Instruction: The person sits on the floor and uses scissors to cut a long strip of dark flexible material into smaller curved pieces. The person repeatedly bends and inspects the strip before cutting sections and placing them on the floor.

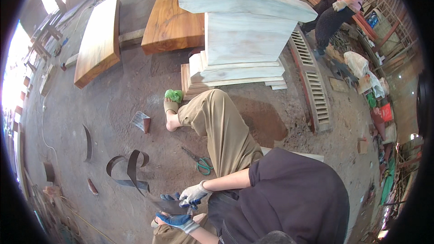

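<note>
My right hand (193,194), in a pale grey glove with blue-coated fingers, is closed on a dark strip (169,206) that looks like sandpaper. Beneath it my left hand (176,222), its blue-coated glove turned partly upward, grips the strip's lower edge. Something small and whitish between the hands is too blurred to name. Green-handled scissors (204,166) lie on the ground beyond my right hand. Looped dark strips (131,171) rest left of the scissors, and a shorter curved strip (87,143) lies farther left.
A pale-coated wooden pedestal (248,40) stands ahead, beside a thick brown slab (172,13) and a lighter plank (99,40). A louvred wooden panel (314,86) lies to the right. Farther back is a gloved person in pink (346,0). A green plastic bundle (173,95) touches my sandalled foot.
</note>
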A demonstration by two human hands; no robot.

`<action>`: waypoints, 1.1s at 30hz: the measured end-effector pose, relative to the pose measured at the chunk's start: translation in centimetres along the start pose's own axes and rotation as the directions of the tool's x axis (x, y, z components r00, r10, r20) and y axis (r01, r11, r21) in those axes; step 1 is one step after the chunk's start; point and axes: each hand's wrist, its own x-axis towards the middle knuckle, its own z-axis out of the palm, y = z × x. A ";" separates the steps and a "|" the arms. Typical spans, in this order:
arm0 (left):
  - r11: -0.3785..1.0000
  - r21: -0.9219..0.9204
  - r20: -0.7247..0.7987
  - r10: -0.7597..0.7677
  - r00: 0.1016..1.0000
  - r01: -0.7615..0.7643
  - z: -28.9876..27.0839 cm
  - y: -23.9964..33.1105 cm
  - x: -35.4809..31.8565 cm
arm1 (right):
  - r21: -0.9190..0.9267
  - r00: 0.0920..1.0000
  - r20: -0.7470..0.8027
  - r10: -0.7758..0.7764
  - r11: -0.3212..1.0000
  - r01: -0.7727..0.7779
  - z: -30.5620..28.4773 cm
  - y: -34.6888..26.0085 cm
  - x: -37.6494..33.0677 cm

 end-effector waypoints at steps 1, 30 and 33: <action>0.997 -0.079 -0.014 0.008 1.000 -0.009 1.2 0.0 -0.3 | -0.089 0.999 -0.033 -0.011 0.996 0.008 0.1 0.1 0.2; 0.983 -0.012 -0.030 0.184 0.982 -0.184 -3.0 -1.4 1.3 | -0.026 0.975 -0.184 -0.123 0.992 0.120 1.0 -0.2 -4.6; 0.984 -0.033 -0.010 0.176 0.984 -0.177 -4.4 -3.2 2.3 | -0.193 0.966 -0.231 -0.113 0.979 0.068 0.6 3.7 -2.7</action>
